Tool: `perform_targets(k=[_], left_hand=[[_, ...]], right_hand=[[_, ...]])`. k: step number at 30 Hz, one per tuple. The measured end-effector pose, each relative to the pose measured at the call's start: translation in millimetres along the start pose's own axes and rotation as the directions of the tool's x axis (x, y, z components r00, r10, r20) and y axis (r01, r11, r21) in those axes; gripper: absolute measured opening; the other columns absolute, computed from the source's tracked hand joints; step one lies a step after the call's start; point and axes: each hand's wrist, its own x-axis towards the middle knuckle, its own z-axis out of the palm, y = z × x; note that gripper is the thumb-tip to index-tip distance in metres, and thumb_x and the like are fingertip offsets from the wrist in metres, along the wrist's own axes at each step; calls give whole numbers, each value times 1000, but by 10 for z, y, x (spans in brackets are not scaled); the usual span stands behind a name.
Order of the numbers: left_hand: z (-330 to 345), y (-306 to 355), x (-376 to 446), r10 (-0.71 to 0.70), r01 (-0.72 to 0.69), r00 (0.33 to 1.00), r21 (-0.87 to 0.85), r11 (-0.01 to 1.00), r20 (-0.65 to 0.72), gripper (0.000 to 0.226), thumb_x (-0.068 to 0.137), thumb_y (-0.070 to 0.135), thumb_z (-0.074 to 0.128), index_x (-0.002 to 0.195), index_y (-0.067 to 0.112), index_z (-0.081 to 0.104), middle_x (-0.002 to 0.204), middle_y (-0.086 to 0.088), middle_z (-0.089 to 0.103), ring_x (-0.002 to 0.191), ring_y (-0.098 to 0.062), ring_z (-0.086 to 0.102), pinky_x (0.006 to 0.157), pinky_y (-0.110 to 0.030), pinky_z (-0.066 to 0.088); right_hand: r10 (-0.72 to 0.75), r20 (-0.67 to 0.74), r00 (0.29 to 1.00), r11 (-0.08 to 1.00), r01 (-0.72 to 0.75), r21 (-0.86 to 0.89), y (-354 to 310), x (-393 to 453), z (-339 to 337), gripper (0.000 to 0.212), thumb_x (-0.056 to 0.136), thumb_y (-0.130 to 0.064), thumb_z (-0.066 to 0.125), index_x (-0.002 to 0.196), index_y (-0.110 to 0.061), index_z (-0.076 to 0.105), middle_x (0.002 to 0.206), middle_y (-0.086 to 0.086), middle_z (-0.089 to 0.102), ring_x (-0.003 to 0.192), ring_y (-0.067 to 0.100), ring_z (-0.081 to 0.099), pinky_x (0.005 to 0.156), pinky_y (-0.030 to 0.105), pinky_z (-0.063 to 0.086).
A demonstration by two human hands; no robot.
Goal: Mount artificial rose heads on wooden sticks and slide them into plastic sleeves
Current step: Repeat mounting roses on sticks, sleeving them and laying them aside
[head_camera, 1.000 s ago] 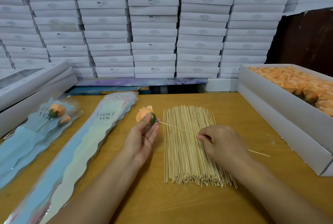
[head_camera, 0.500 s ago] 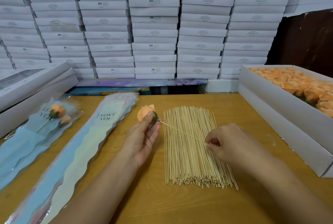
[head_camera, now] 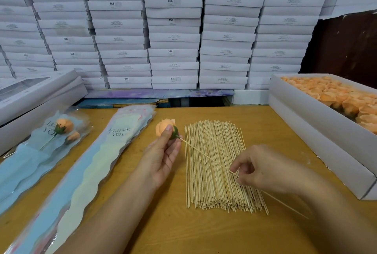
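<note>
head view: left hand (head_camera: 161, 159) grips rose head (head_camera: 164, 129); right hand (head_camera: 263, 172) pinches stick (head_camera: 206, 154).

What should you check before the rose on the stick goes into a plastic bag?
1. Stick tip in the rose head's green base: ok.
2. Pushed in deep enough to hold: cannot tell.
3. Left hand grips the rose head: ok.
4. Right hand pinches the stick: ok.
5. Empty "LOVE YOU" sleeve lying ready left of the hands: ok.
6. Sleeve mouth open: cannot tell.
</note>
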Motion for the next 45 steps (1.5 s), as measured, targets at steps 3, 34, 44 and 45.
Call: perform_targets(k=[3,34,44,45], left_hand=[[-7,9,9,0,0,1000,-1,1000,-9,41,71,19,78,106,0,67,85,-16,76,69,-15,75,56,-21,60],[-99,12,59,55,-5,990,362,932,-128,17,86,20,76,101,15,70,86,-2,78,58,-7,69,48,-19,56],[-323,694,229,592,-170,803,924,343,-72,6,88,15,74,91,20,73,90,4,71,85,-10,64,67,-24,46],[-395,795,280,622,-140,782,958,250,-48,5,88,16,73,91,21,74,93,4,71,87,-11,62,72,-27,47]], right_hand=[[-28,87,996,1000,26,15,-7,-25,-23,28,87,-21,70,87,-49,65,80,-29,70,73,-5,68,65,20,54],[134,121,983,299,-157,941,4,252,297,27,83,9,66,105,-5,74,88,15,76,75,25,74,51,31,60],[207,70,976,210,-114,971,81,310,312,27,83,9,67,106,-5,73,85,15,75,72,23,74,53,34,62],[207,71,976,209,-115,971,87,314,315,27,83,9,67,106,-6,73,86,15,75,73,24,74,53,35,62]])
